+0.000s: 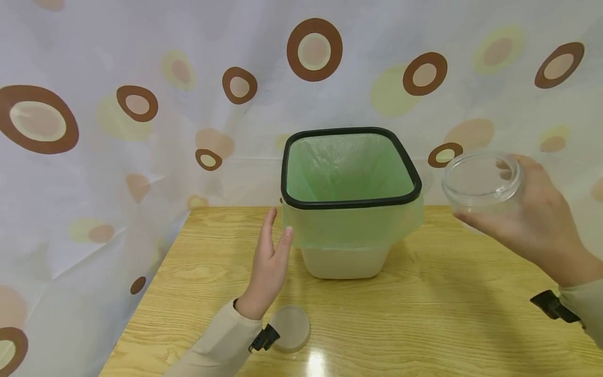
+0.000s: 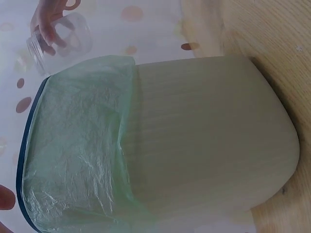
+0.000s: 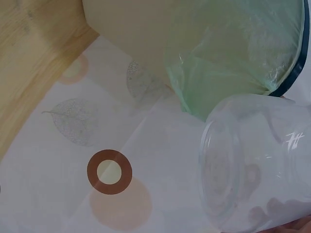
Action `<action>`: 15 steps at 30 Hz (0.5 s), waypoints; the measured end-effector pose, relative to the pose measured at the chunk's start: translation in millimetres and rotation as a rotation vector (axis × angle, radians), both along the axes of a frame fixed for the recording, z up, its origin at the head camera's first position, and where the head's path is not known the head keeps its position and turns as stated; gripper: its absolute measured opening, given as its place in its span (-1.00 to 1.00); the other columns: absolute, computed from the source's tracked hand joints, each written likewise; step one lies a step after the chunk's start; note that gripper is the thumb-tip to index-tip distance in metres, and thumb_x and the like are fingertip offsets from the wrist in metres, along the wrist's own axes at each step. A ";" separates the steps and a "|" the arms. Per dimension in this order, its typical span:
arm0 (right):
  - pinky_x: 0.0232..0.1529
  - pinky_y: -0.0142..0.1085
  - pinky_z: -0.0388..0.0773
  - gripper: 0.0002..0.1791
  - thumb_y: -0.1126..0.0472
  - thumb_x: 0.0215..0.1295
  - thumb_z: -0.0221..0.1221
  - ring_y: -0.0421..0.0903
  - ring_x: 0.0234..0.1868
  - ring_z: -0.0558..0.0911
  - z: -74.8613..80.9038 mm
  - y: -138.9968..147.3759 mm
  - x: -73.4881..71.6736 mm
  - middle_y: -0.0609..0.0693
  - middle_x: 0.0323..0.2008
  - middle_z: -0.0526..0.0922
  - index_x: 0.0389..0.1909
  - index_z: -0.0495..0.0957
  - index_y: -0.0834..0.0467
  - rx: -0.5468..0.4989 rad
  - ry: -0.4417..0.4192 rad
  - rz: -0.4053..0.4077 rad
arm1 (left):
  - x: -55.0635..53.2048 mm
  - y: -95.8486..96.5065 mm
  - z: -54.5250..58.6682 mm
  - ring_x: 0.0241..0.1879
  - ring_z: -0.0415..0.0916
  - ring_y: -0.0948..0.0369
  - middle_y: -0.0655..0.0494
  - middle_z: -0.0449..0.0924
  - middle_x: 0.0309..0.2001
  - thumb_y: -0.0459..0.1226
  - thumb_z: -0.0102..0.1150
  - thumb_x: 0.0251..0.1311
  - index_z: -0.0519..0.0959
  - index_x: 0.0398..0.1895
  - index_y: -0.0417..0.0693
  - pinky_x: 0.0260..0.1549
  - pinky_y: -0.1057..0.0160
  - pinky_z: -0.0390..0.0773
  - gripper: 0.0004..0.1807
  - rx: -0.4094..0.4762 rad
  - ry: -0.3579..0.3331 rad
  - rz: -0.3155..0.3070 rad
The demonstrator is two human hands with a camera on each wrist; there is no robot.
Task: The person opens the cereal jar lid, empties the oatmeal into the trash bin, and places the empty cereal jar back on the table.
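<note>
A white trash can [image 1: 346,264] stands on the wooden table, lined with a green plastic bag [image 1: 348,225] folded out under its black rim [image 1: 350,203]. To its right, my right hand [image 1: 542,214] grips a clear jar [image 1: 480,183] above the table, mouth up and without a lid. The jar [image 3: 257,160] looks see-through and bare inside in the right wrist view. My left hand [image 1: 268,269] is raised by the can's left side with fingers extended, holding nothing. Whether it touches the bag cannot be told.
On the table [image 1: 424,324] below my left wrist lies a round, flat, pale lid [image 1: 292,330], partly behind the wrist strap. A patterned white sheet [image 1: 264,42] hangs behind and along the left edge of the table.
</note>
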State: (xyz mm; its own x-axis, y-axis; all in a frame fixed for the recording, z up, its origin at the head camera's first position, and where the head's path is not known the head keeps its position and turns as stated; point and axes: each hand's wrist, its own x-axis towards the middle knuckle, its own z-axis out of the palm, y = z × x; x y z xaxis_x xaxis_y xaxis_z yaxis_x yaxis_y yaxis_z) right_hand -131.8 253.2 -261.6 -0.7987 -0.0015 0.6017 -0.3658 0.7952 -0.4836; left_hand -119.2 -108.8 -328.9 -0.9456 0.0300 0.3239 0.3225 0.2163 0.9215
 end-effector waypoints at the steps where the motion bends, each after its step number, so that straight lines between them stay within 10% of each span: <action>1: 0.01 0.12 0.20 0.14 0.30 -0.36 0.57 0.37 0.00 0.35 -0.8 -0.5 0.7 0.40 0.07 0.35 0.33 0.16 0.38 -0.004 -0.002 -0.003 | 0.4 -0.1 0.2 0.48 -0.22 -0.06 -0.22 -0.13 0.50 -0.21 -0.21 0.51 -0.11 0.51 -0.31 0.37 -0.15 -0.12 -0.35 0.002 0.002 0.001; 15: -0.02 -0.51 0.13 0.15 0.31 -0.43 0.60 0.34 -0.02 0.40 -13.5 -5.0 12.8 0.34 0.06 0.43 0.31 0.21 0.34 -0.064 -0.024 0.002 | 2.8 3.0 -2.5 0.48 -0.23 -0.06 -0.23 -0.15 0.50 -0.23 -0.20 0.50 -0.13 0.51 -0.32 0.36 -0.18 -0.12 -0.34 0.033 0.007 -0.013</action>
State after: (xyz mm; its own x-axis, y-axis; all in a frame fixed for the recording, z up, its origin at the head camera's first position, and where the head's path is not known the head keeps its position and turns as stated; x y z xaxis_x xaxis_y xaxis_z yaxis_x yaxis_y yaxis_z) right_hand -118.9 248.2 -275.1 -0.8129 0.0348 0.5813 -0.3551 0.7615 -0.5422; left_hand -116.4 -105.7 -331.3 -0.9430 0.0315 0.3312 0.3312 0.1812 0.9260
